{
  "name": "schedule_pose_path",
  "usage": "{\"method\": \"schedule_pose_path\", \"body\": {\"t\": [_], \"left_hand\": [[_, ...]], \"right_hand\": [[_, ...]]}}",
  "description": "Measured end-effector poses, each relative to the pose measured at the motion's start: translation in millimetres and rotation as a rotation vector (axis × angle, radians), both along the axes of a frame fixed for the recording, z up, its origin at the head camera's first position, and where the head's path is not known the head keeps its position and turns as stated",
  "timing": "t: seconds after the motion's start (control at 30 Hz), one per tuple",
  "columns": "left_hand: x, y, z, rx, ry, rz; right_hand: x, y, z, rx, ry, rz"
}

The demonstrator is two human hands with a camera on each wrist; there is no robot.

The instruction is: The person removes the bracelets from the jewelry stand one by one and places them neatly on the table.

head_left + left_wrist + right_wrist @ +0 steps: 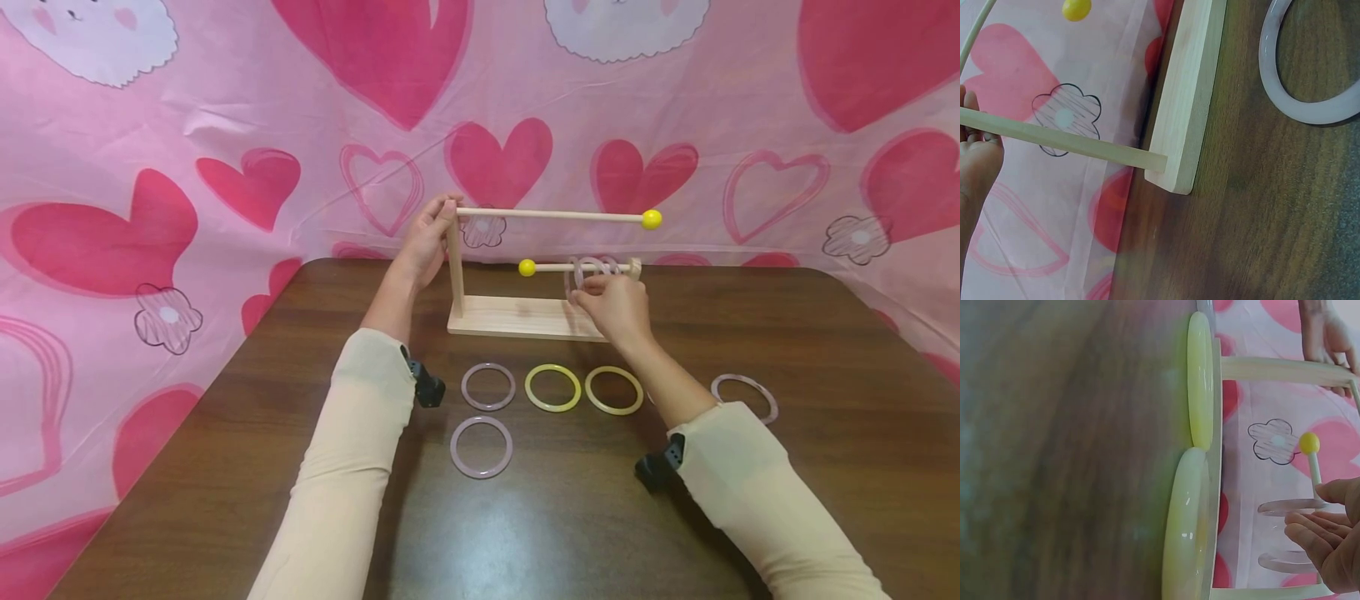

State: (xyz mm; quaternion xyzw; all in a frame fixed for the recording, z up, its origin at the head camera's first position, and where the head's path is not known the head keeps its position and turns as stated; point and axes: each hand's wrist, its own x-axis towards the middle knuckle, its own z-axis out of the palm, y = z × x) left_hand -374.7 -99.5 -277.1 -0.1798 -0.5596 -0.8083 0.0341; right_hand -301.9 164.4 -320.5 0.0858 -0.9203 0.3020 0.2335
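My left hand (429, 242) grips the top of the left post of a wooden stand (510, 317), where the upper rod (555, 215) meets it. A yellow ball (652, 219) caps that rod's free right end. The lower rod (551, 267) points left from a shorter post and also ends in a yellow ball (527, 267). Several translucent lilac rings hang on this lower rod. At the outermost lilac ring (1282, 506), my right hand (618, 308) pinches with thumb and fingers. In the right wrist view, another lilac ring (1285, 562) hangs closer to the short post.
In front of the stand on the brown table (525, 533) lie two yellow rings, one (553, 408) left of the other (615, 412). Two lilac rings (482, 475) are at their left. Another lilac ring (772, 404) lies beyond my right forearm. A pink heart-patterned cloth (315, 108) hangs behind.
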Motion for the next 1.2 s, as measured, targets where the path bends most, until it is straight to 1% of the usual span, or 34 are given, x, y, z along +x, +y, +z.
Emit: {"method": "schedule_pose_path", "body": {"t": [0.27,0.4,0.73,0.97,1.2], "left_hand": [[-1.0,-0.2,-0.7,0.004,0.007,-0.006],[-1.2,-0.2,-0.6,0.001,0.008,-0.008],[-1.0,0.2,0.0,0.000,0.003,-0.007],[0.7,0.7,1.2,-0.003,0.006,-0.008],[0.0,-0.2,-0.1,0.005,0.010,-0.006]], "right_hand": [[-2.9,0.0,0.0,0.006,-0.056,-0.029],[-4.0,0.2,-0.2,0.011,-0.077,-0.025],[-4.6,1.5,-1.8,-0.030,-0.072,-0.028],[-4.5,1.3,-2.6,-0.032,-0.059,-0.023],[-5.3,1.4,-3.2,-0.024,-0.037,-0.016]]}}
